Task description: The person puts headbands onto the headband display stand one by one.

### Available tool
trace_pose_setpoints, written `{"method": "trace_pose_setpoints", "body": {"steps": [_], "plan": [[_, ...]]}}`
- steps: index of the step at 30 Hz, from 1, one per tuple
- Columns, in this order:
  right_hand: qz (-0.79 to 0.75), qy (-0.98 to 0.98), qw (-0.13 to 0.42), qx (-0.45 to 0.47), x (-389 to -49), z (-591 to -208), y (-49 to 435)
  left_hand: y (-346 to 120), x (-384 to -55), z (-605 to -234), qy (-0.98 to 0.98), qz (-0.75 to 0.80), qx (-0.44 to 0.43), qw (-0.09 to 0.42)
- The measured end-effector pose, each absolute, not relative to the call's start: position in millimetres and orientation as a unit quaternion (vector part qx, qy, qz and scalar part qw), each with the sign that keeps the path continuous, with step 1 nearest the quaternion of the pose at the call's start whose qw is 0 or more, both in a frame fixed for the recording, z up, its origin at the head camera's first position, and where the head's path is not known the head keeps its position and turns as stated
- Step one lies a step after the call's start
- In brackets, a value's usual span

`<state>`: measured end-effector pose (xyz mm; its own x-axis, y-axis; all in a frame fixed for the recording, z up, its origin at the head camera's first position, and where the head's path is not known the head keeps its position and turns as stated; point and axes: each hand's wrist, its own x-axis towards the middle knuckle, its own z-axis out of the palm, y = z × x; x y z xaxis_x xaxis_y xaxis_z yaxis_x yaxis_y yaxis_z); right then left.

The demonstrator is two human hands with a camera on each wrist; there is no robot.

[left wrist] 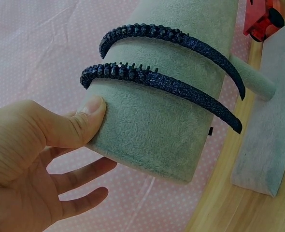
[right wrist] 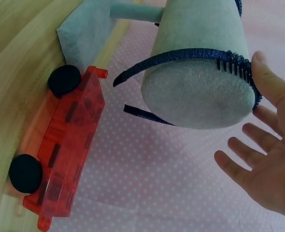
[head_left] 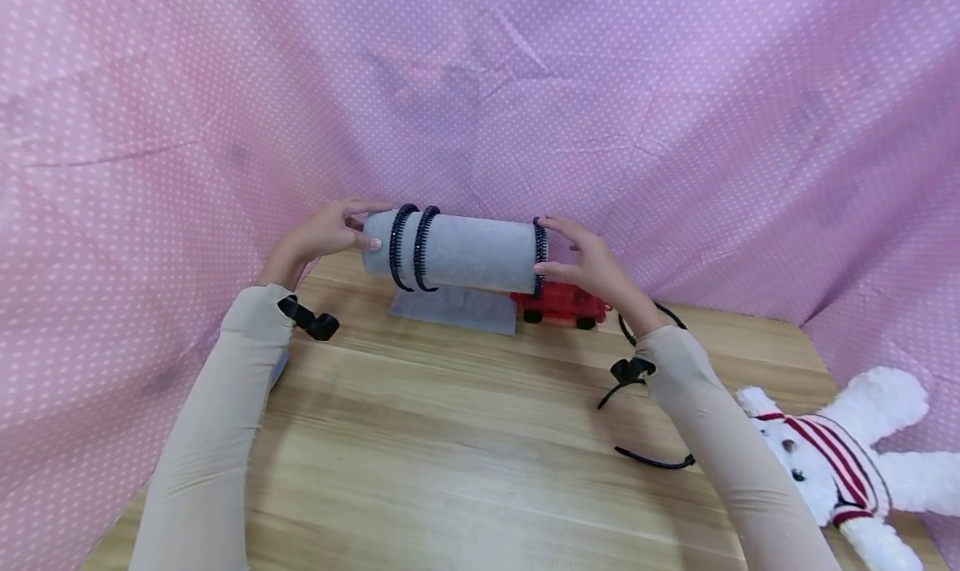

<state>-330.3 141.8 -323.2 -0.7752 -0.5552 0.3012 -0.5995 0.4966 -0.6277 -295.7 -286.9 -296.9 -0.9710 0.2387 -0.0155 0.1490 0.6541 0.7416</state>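
Observation:
A grey plush-covered headband stand (head_left: 483,250), a horizontal roll on a short post and flat base (head_left: 457,311), stands toward the table's back. My left hand (head_left: 326,231) holds the roll's left end, thumb (left wrist: 95,108) on its surface, other fingers spread beyond the end. Two dark beaded headbands (left wrist: 147,33) sit side by side near that hand. At the right end, another dark toothed headband (right wrist: 181,54) lies around the roll close to its rim, its tips pointing toward the table side. My right hand (head_left: 596,264) pinches this headband between thumb and index finger, remaining fingers extended.
A red toy truck (head_left: 562,304) with black wheels stands beside the stand's base, below the roll's right end. More dark headbands (head_left: 656,463) lie on the table by my right forearm. A white plush toy (head_left: 832,463) in a striped top lies at the right edge. Pink dotted cloth (head_left: 480,96) hangs behind.

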Motion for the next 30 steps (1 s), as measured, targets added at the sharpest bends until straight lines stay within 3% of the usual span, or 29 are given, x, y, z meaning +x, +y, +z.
{"method": "trace_pose_setpoints", "body": {"steps": [30], "plan": [[0.295,-0.911,0.039,0.284,-325.4,-312.4,81.5,-284.8,-294.8,-296.2,0.912,0.394,0.103,0.055]]}}
